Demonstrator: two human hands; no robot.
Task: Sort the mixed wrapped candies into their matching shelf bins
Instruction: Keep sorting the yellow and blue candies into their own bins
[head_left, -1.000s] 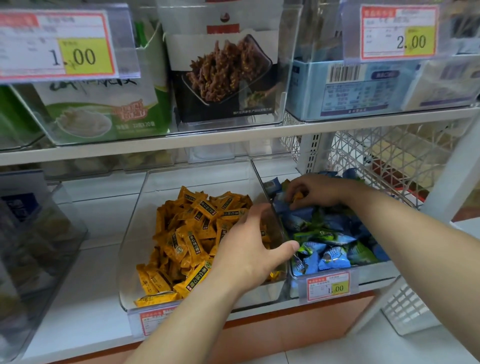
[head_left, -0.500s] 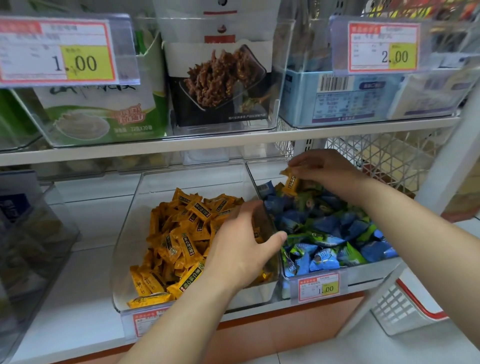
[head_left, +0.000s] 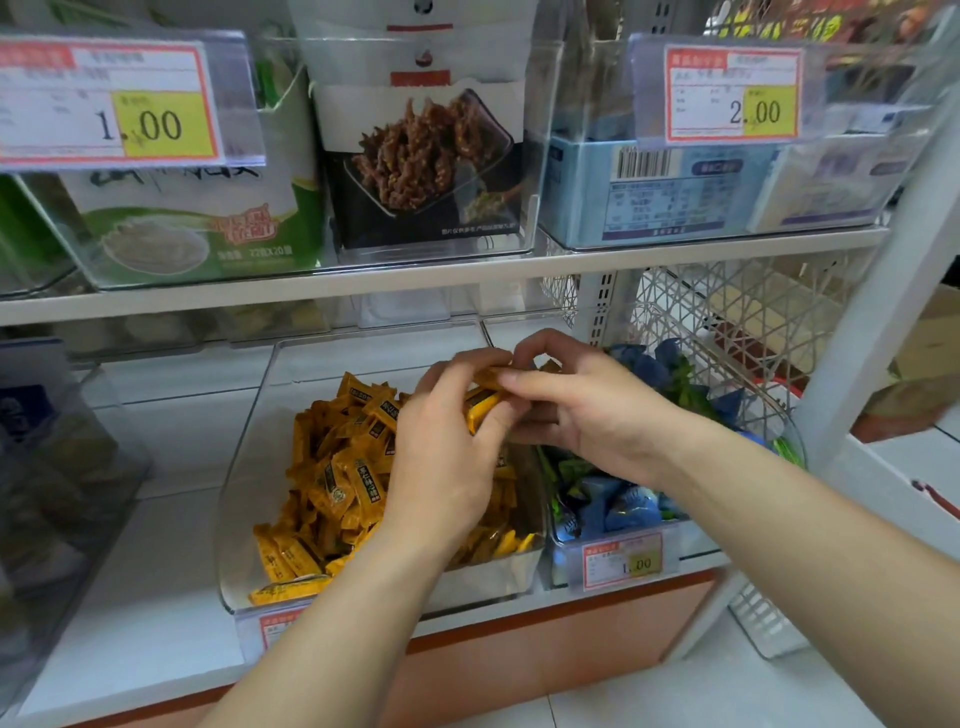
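At centre frame, above the yellow bin (head_left: 374, 358) near its right edge: gripping a candy (head_left: 483, 406) with curled left hand (head_left: 441, 467); pinching seemingly a second candy (head_left: 493, 373) with right hand (head_left: 592, 415); blue candies (head_left: 623, 506) heaped lower right.

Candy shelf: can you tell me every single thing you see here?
orange wrapped candies: big pile, orange-yellow, in the left clear plastic bin, lower shelf
blue and green wrapped candies: many, in the right clear plastic bin
held orange candies: two seen, above the bins, between the hands
paper price tags: four, white, red and yellow; two up top, two on the bins
green-and-white packet: one, upper left
black packet picturing brown food: one, upper middle
pale blue box: one, upper right
white wire basket: one, behind the right bin
far-left clear bin: one, contents blurred
left hand: grips held candies
right hand: pinches one
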